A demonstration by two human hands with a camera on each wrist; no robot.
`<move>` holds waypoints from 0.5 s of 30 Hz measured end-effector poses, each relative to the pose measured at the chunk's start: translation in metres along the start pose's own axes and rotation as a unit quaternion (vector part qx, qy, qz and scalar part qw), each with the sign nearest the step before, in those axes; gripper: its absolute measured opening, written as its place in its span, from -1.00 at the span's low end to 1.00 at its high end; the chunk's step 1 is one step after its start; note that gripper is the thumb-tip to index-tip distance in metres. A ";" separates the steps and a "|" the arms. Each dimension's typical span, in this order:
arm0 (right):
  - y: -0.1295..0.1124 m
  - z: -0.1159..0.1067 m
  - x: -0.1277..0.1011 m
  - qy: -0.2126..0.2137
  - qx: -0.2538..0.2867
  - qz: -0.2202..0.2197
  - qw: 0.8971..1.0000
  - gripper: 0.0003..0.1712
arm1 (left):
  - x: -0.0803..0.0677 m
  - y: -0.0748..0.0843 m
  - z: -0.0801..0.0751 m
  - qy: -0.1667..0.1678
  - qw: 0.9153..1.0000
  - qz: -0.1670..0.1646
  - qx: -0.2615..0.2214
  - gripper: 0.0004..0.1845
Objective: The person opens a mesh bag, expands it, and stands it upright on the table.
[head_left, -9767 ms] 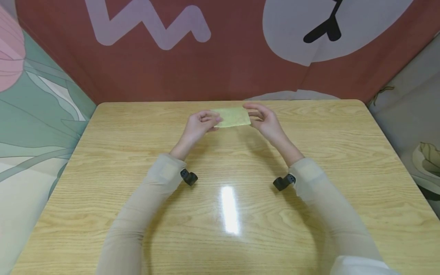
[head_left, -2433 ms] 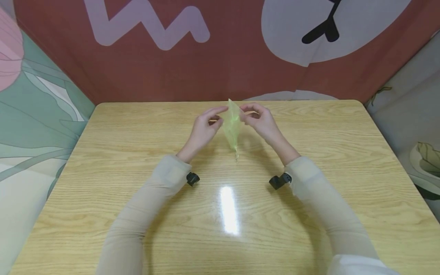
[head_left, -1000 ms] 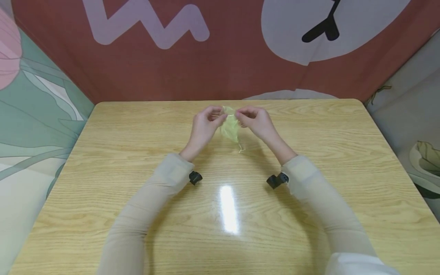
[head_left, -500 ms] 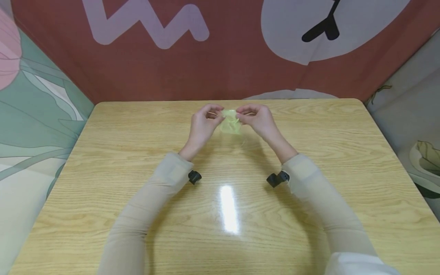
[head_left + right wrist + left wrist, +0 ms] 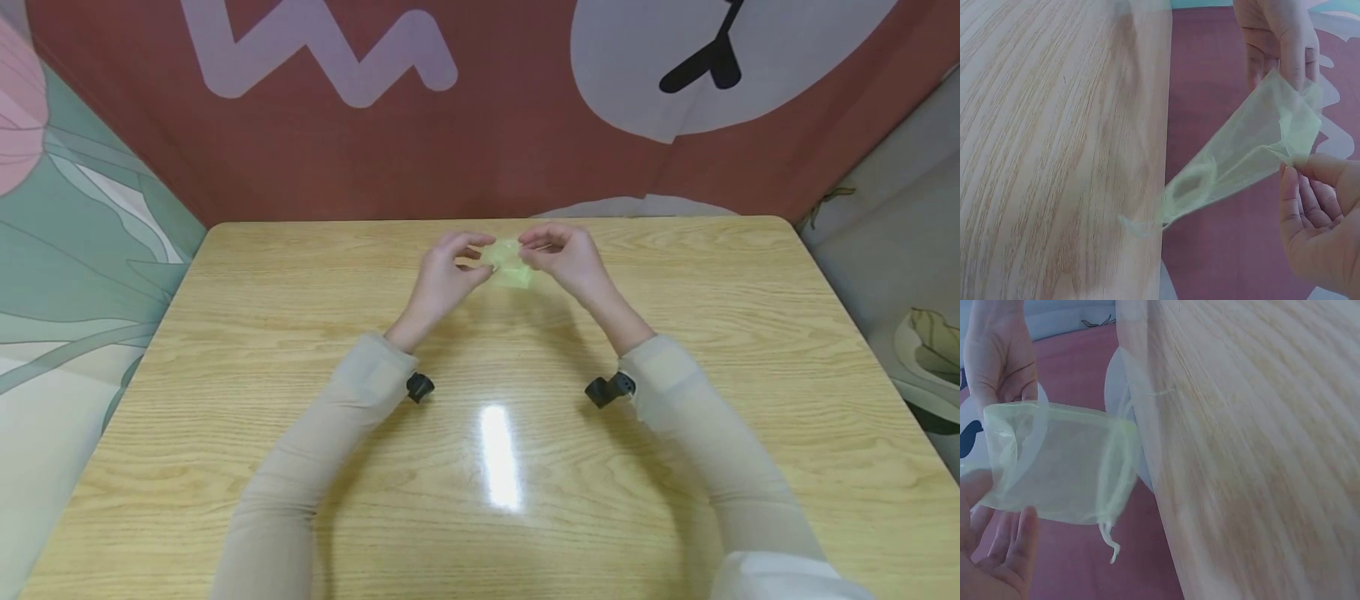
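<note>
Handling looks abt midway: sheer yellow bag is spread out, cord dangling, not set down, up nr the desk's far edge, R hand pinching it, L hand w/ fingers wide.

1. Seen from head height, the yellow bag is so small and sheer I can't trace its cord; the left hand covers its nine-o'clock side, the right hand its upper three-o'clock side.
2. In the left wrist view, the edge cuts off the left hand at eight o'clock and the right wrist at eleven.
3. In the right wrist view, the cord's tip blurs into the counter between six and seven.
4. The counter's near edge lies out of sight at six.
5. A white cloth, between four and five, is cropped; I can't say what it is.
6. The zigzag print is clipped at eleven.
</note>
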State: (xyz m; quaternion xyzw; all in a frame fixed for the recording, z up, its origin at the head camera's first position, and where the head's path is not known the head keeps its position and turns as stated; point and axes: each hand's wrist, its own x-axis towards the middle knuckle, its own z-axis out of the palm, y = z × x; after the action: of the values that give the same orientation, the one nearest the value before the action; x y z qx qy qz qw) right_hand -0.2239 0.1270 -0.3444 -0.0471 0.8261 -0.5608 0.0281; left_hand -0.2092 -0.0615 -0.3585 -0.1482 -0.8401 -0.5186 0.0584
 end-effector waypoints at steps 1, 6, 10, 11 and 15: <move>0.000 0.000 0.000 -0.002 0.002 -0.003 1.000 -0.74 | 0.000 0.000 0.000 -0.008 1.000 0.000 0.004 -0.65; 0.001 0.002 0.000 -0.015 0.004 -0.014 1.000 -0.72 | -0.001 0.001 0.001 -0.009 1.000 -0.002 0.024 -0.72; 0.000 0.001 -0.001 -0.048 -0.023 -0.009 0.999 -0.55 | 0.000 0.001 0.003 0.020 0.999 -0.008 0.027 -0.78; 0.000 0.001 -0.002 -0.059 -0.035 -0.005 0.998 -0.51 | 0.001 0.001 0.004 0.027 0.999 -0.009 0.024 -0.79; 0.000 0.002 -0.003 -0.083 -0.073 0.022 0.994 -0.44 | 0.001 0.000 0.006 0.055 0.998 -0.009 0.008 -0.81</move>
State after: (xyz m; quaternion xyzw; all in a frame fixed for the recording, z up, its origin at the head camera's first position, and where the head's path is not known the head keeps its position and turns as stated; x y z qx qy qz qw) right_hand -0.2211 0.1254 -0.3447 -0.0772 0.8606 -0.4920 0.1060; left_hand -0.2102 -0.0557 -0.3606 -0.1112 -0.8411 -0.5196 0.1009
